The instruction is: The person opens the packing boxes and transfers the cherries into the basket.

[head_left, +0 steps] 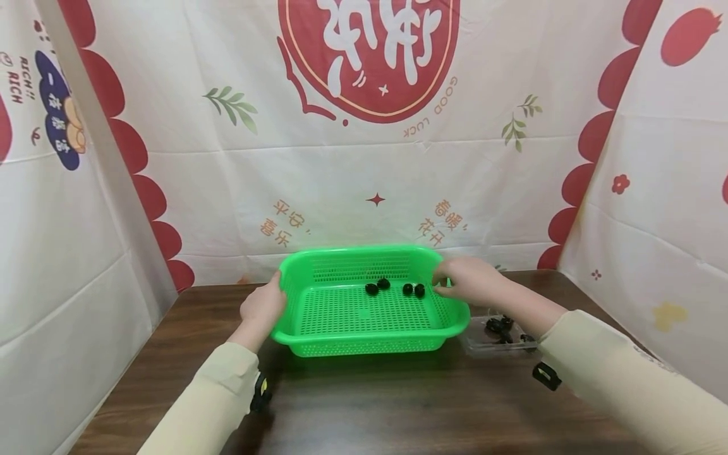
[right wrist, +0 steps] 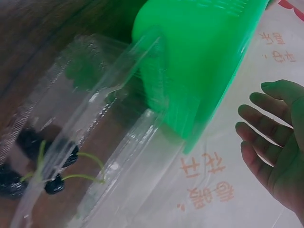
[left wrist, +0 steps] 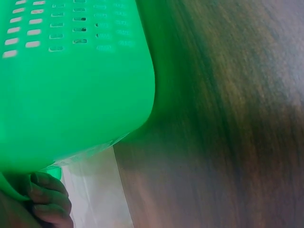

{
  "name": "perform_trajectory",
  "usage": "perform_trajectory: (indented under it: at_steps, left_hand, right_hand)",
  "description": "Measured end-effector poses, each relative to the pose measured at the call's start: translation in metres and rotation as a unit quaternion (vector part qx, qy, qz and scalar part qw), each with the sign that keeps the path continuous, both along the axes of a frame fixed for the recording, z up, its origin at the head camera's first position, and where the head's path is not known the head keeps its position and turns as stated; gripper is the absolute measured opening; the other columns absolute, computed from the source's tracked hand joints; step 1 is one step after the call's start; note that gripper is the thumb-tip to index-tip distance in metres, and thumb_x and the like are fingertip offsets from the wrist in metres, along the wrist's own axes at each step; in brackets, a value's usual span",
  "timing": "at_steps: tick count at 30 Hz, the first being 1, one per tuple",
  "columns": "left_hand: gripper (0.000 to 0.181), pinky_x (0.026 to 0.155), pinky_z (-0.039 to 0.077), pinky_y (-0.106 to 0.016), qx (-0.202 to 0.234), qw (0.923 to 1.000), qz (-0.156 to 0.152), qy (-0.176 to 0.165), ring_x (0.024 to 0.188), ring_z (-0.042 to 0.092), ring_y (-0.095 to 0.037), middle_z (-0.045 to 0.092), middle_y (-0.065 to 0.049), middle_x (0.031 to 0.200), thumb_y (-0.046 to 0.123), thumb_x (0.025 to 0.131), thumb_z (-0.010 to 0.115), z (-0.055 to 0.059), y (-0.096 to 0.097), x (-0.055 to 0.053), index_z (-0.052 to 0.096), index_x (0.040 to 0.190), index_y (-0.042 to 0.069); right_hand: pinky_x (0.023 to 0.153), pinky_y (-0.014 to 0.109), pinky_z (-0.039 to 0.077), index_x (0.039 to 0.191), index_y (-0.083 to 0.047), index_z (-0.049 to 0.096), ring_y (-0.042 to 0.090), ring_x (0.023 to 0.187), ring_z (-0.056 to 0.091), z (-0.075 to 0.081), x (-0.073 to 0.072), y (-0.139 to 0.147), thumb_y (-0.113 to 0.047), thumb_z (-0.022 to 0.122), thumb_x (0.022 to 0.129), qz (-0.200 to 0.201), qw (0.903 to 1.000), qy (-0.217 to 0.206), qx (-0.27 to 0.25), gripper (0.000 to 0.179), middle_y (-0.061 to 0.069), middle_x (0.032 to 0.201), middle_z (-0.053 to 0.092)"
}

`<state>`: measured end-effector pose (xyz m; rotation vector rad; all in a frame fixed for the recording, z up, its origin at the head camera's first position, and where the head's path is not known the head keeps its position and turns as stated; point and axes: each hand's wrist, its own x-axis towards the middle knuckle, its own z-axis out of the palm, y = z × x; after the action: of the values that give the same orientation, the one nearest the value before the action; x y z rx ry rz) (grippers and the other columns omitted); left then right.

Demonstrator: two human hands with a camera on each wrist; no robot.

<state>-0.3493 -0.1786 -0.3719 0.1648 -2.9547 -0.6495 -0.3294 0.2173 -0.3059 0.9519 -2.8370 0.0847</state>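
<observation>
A green plastic basket (head_left: 364,344) with slotted walls stands on the table. My left hand (head_left: 264,308) grips its left rim; in the left wrist view the curled fingers (left wrist: 50,197) show at that rim. Several dark round fruits, which look like dark cherries (head_left: 372,289), lie on the basket's floor, towards the back and right. Over the basket's right rim is my right hand (head_left: 472,279). In the right wrist view its fingers (right wrist: 261,126) are spread and loosely bent, with nothing held. Beside the basket, a clear plastic box (head_left: 478,346) contains more dark cherries (right wrist: 54,184) with green stems.
The brown wooden table (head_left: 364,404) extends in front of the basket and to both sides. A white printed cloth (head_left: 364,164) hangs close behind the basket, and similar cloths flank the table left and right.
</observation>
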Motion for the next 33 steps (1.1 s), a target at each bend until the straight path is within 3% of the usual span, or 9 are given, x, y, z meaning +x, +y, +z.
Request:
perform_trajectory:
  at_steps: [7, 11, 15, 23, 27, 33]
  left_hand:
    - [0.058, 0.053, 0.043, -0.042, -0.011, 0.9999, -0.004, 0.009, 0.074, 0.06, -0.03, 0.066, -0.021, 0.101, 0.015, 0.098, 0.041, 0.0, 0.0, -0.002, 0.029, 0.154, 0.013]
    - [0.058, 0.052, 0.042, -0.042, -0.009, 0.9999, -0.004, 0.005, 0.072, 0.059, -0.029, 0.066, -0.02, 0.098, 0.016, 0.098, 0.041, 0.0, 0.0, -0.002, 0.028, 0.155, 0.013]
    - [0.058, 0.052, 0.041, -0.041, -0.007, 1.0, -0.005, 0.003, 0.07, 0.059, -0.029, 0.066, -0.019, 0.096, 0.017, 0.098, 0.041, 0.0, 0.001, -0.002, 0.027, 0.155, 0.013]
    - [0.059, 0.051, 0.042, -0.042, -0.012, 0.9999, -0.003, 0.002, 0.07, 0.059, -0.029, 0.066, -0.02, 0.095, 0.016, 0.098, 0.042, -0.001, 0.001, -0.003, 0.028, 0.155, 0.014]
    - [0.059, 0.051, 0.042, -0.042, -0.014, 0.9999, -0.004, 0.0, 0.069, 0.058, -0.029, 0.065, -0.02, 0.092, 0.016, 0.098, 0.04, 0.001, 0.001, -0.002, 0.027, 0.155, 0.014]
    - [0.059, 0.051, 0.042, -0.042, -0.015, 0.9999, -0.004, 0.0, 0.068, 0.058, -0.029, 0.065, -0.019, 0.09, 0.015, 0.098, 0.039, 0.0, 0.001, -0.001, 0.027, 0.155, 0.013]
  right_hand:
    - [0.063, 0.033, 0.05, 0.095, -0.013, 0.075, 0.01, 0.074, 0.06, -0.006, 0.009, 0.022, -0.018, 0.069, 0.089, -0.02, 0.9998, 0.008, -0.005, 0.01, -0.007, 0.086, 0.065]
    - [0.056, 0.03, 0.045, 0.088, -0.017, 0.074, 0.007, 0.065, 0.053, -0.01, 0.015, 0.034, -0.018, 0.07, 0.088, -0.032, 0.9995, 0.006, -0.007, 0.004, -0.011, 0.078, 0.06]
    - [0.056, 0.029, 0.041, 0.077, -0.023, 0.069, 0.006, 0.06, 0.046, -0.016, 0.02, 0.045, -0.019, 0.071, 0.087, -0.038, 0.9993, 0.0, -0.005, 0.01, -0.013, 0.069, 0.052]
    - [0.061, 0.032, 0.048, 0.084, -0.022, 0.072, 0.004, 0.066, 0.051, -0.027, 0.029, 0.066, -0.022, 0.073, 0.085, -0.06, 0.9978, -0.025, 0.015, 0.002, -0.016, 0.075, 0.057]
    - [0.055, 0.029, 0.039, 0.072, -0.022, 0.061, 0.004, 0.058, 0.042, -0.033, 0.032, 0.076, -0.016, 0.072, 0.083, -0.064, 0.9974, -0.013, 0.029, 0.017, -0.013, 0.064, 0.048]
    - [0.054, 0.028, 0.034, 0.07, -0.024, 0.057, 0.004, 0.058, 0.038, -0.044, 0.035, 0.09, -0.016, 0.073, 0.082, -0.07, 0.9962, -0.034, 0.038, 0.021, -0.013, 0.062, 0.042]
